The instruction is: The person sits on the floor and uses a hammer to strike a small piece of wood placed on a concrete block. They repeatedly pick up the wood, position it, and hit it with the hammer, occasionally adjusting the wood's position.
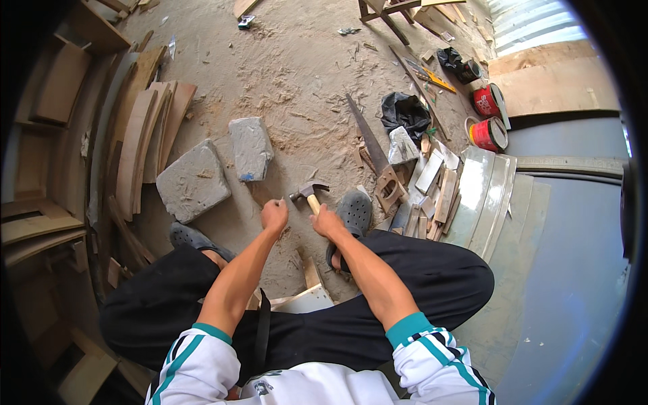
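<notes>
1. Hammer [309, 192] sits in right hand [329, 221], fist clamped on its wooden handle, steel head at 11 o'clock over the sandy floor [297, 74].
2. Left hand [275, 216] pinched shut on something thin, likely a nail; too small to tell.
3. Judgement: keep pinch low, start with light taps.
4. Both forearms extended forward, converging between the knees.

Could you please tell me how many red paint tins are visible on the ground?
2: one red paint tin by the curved wooden board, the other red tin just below it. More may be hidden.
</notes>
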A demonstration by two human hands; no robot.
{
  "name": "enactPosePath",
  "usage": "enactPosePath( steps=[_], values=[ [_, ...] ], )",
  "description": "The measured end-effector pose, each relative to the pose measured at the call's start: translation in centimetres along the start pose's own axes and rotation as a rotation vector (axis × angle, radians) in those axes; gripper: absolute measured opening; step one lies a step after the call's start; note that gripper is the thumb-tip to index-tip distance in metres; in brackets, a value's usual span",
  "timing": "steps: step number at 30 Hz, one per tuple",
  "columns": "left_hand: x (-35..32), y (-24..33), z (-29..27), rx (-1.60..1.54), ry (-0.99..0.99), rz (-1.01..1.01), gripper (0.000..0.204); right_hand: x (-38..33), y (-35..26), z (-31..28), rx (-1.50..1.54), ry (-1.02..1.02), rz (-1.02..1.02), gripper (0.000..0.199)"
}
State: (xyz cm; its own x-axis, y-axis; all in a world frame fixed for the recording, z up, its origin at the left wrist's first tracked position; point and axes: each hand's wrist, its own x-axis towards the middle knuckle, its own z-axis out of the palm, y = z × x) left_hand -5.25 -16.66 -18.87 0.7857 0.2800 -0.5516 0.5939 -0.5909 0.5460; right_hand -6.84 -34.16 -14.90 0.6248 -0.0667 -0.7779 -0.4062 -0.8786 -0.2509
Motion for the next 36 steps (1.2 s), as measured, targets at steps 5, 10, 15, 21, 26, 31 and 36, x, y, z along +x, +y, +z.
enactPosePath(
  steps=[5, 10, 15, 21, 26, 31, 36],
  values=[
    [3.4, 12.4, -0.4, -0.515, -0.275, 0.205, 0.041, -0.3, 1.3, 2.6, 0.170, 0.105, -0.077, 0.051],
    [7.1, 19.2, -2.7, -0.482, -0.041, 0.500, 0.052, -0.2, -0.3, 2.4, 0.194, 0.047, -0.113, 0.050],
    [2.6, 11.6, -3.6, 0.018, -0.163, 0.601, 0.043, -0.2, 1.7, 2.4, 0.181, -0.011, 0.013, 0.056],
    [-1.5, -5.5, -6.1, 0.184, -0.111, 0.305, 0.037, -0.4, 0.9, 2.2, 0.222, -0.037, 0.024, 0.062],
    [-4.3, -11.0, -7.2, 0.427, -0.190, 0.178, 0.040, 2.0, 2.3, 1.8, 0.332, 0.000, -0.081, 0.044],
    [-3.7, -11.1, -6.7, 0.469, 0.043, 0.331, 0.042, 1.0, 1.5, -4.2, 0.579, -0.202, 0.122, 0.033],
    [-1.9, -7.5, -6.2, 0.250, -0.042, 0.177, 0.036, -1.1, 3.1, -5.9, -0.019, 0.006, 0.085, 0.035]
  ],
)
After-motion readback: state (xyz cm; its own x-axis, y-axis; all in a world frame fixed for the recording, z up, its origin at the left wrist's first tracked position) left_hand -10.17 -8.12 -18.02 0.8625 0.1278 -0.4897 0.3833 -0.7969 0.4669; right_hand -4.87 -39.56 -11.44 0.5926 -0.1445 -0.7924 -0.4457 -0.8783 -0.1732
